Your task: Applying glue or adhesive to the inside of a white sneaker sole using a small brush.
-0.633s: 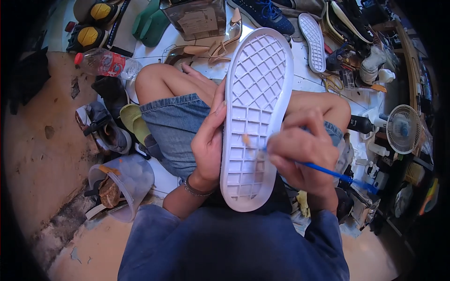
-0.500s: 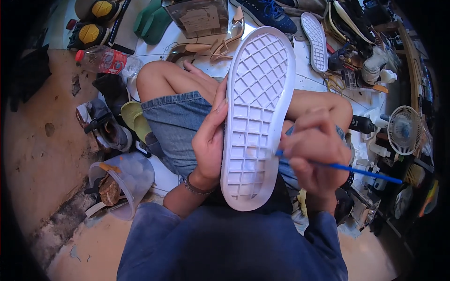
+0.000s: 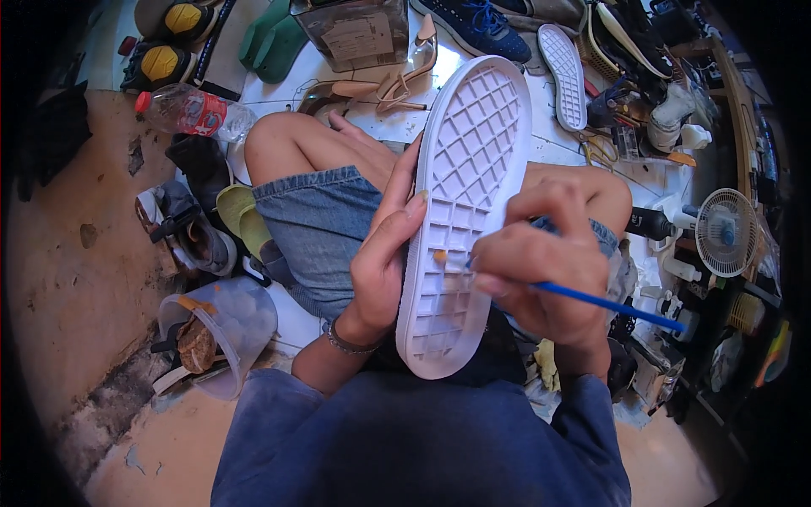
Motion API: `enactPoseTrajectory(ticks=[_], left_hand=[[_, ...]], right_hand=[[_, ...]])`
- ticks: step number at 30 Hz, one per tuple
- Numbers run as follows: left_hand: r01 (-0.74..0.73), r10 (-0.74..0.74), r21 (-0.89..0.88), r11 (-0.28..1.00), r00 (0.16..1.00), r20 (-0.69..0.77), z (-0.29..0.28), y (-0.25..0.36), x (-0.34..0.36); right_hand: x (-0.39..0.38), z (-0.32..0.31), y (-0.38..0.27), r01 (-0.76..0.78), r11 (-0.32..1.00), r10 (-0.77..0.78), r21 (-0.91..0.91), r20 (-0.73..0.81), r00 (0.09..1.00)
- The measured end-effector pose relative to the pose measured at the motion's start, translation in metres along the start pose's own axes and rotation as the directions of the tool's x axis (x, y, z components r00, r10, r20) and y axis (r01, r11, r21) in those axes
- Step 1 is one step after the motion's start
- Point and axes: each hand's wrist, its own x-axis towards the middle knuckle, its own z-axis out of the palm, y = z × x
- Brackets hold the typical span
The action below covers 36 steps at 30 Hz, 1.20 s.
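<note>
A white shoe sole [image 3: 460, 203] with a raised grid of square and diamond cells stands tilted before me, toe end up. My left hand [image 3: 384, 253] grips its left edge, thumb over the rim and the other fingers behind it, out of sight. Between the fingers of my right hand [image 3: 545, 262] is a brush with a thin blue handle [image 3: 612, 306]. Its yellowish-brown tip [image 3: 440, 255] touches the cells at the middle of the sole. Those cells look wet and shiny toward the heel.
Another white sole [image 3: 562, 76] lies on the tiled floor ahead. A metal tin [image 3: 355, 34], a heeled sandal [image 3: 397, 89] and a blue sneaker [image 3: 477, 29] are nearby. At left are a plastic bottle [image 3: 198, 111] and a tipped clear bucket [image 3: 241, 317]; at right, a fan [image 3: 726, 232].
My right hand has moved left and slightly up, bringing the brush farther across the sole. The sole has tilted a little, its toe end shifting slightly down. My left hand keeps its hold.
</note>
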Motion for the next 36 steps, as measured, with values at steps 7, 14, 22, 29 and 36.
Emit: enactPoseTrajectory(ticks=[7,14,22,29,36], left_hand=[[-0.040,0.039,-0.025,0.999,0.999,-0.029,0.000,-0.004,-0.002],[-0.146,0.140,-0.050,0.988,0.985,-0.098,0.002,-0.003,0.000],[-0.222,0.225,0.052,0.974,0.971,-0.079,0.003,-0.005,-0.002],[-0.126,0.138,0.126,0.984,0.986,-0.091,0.006,0.003,0.001],[-0.108,0.126,0.329,0.938,0.992,-0.034,0.008,0.004,-0.002]], right_hand=[[-0.009,0.007,0.004,-0.040,0.995,0.042,0.091,-0.012,0.999],[-0.014,0.015,0.001,-0.032,0.991,0.041,0.131,-0.067,0.997],[-0.020,0.020,0.005,-0.058,0.968,0.112,0.244,-0.212,0.971],[0.002,0.005,0.000,0.036,0.997,-0.032,-0.069,0.051,0.998],[0.022,0.003,0.010,0.074,0.996,-0.058,-0.057,0.249,0.967]])
